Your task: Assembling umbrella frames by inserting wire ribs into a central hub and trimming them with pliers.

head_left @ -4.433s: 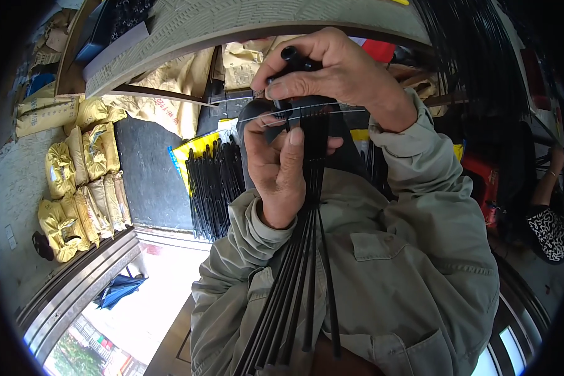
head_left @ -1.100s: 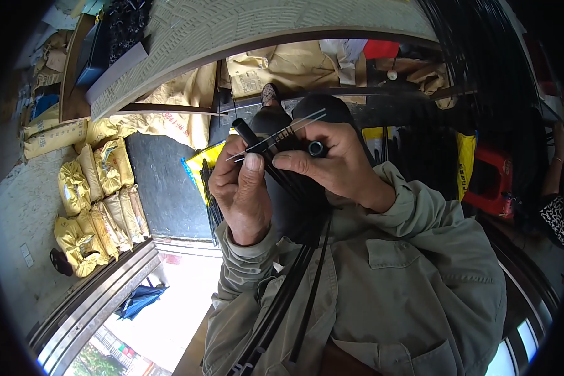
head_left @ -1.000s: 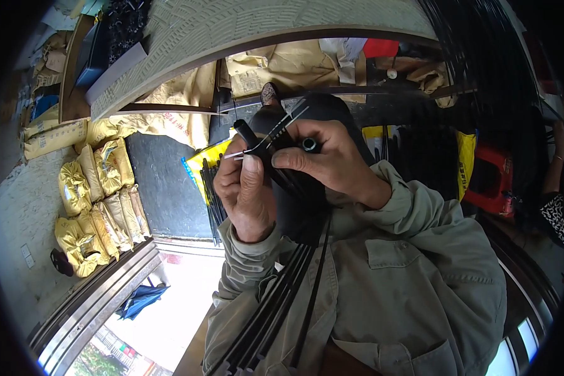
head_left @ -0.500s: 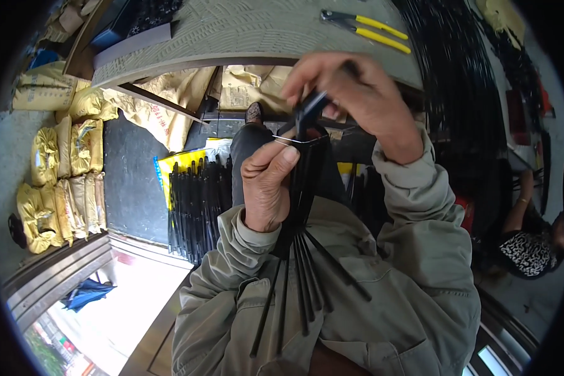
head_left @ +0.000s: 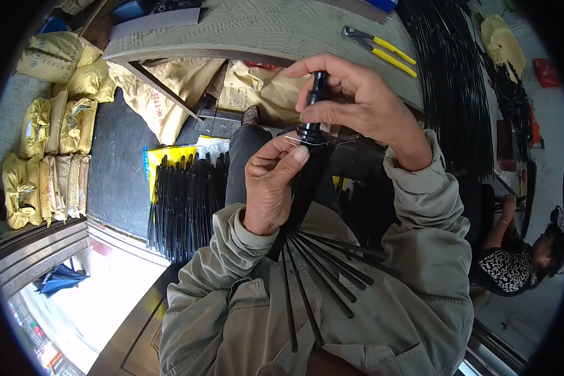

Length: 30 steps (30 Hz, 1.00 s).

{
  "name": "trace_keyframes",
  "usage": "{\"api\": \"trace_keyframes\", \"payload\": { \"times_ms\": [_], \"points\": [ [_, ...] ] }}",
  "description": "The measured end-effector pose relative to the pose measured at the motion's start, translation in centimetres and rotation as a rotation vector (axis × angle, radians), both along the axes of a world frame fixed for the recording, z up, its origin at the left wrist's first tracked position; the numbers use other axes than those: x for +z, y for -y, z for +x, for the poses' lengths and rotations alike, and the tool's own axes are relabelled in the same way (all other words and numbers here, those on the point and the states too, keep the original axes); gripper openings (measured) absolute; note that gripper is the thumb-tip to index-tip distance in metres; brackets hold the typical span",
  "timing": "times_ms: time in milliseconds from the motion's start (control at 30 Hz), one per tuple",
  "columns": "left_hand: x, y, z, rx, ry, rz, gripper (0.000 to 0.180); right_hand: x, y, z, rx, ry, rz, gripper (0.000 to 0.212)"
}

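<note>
My left hand [head_left: 270, 178] is closed around the upper end of a bundle of black ribs [head_left: 310, 182], like those of an umbrella frame. The ribs' lower ends fan out over my lap. At the top, a black stepped tubular fitting [head_left: 316, 94] stands nearly upright, its base at the ribs' gathered ends. My right hand [head_left: 351, 103] grips this fitting between thumb and fingers. Thin metal wire [head_left: 348, 138] pokes out on both sides below the fitting. How the wire, ribs and fitting join is hidden by my fingers.
Yellow-handled pliers [head_left: 382, 51] lie on the worktable [head_left: 263, 31] ahead. Bunched black rods [head_left: 188, 200] stand left of my legs; more long black rods [head_left: 445, 88] hang at the table's right. Wrapped sacks [head_left: 56, 138] are stacked far left. Another person [head_left: 514, 263] sits at the right.
My right hand, blurred before, has brought the tilted fitting upright onto the bundle's top. The fanned ribs have swung rightward, and the wire now shows on both sides. The whole view has shifted slightly.
</note>
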<state>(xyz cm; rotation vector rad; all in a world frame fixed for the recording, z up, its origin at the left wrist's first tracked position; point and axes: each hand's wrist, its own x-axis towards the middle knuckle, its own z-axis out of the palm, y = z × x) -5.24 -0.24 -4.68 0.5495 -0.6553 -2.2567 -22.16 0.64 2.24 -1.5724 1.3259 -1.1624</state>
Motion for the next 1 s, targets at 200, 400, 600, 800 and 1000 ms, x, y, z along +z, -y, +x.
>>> {"api": "trace_keyframes", "payload": {
  "times_ms": [200, 400, 600, 800, 1000],
  "points": [
    [0.5, 0.1, -0.2, 0.006, 0.026, 0.03, 0.023, 1.4, -0.3, 1.3, -0.172, -0.439, 0.074, 0.036],
    [0.0, 0.1, -0.2, 0.066, 0.021, 0.001, 0.026, 0.6, 0.0, 1.6, -0.168, -0.455, -0.038, 0.036],
    [-0.4, 0.4, -0.3, 0.042, -0.025, -0.059, 0.029, -1.1, 0.2, 1.4, -0.173, -0.004, -0.053, 0.041],
    [-0.5, 0.5, 0.5, 0.064, 0.013, -0.1, 0.028, -2.4, -2.0, 3.1, -0.397, -0.222, -0.2, 0.06],
    [-0.2, 0.7, 1.0, 0.072, 0.01, -0.135, 0.029, -7.0, -3.8, 7.7, -0.645, 0.328, -0.189, 0.076]
  ]
}}
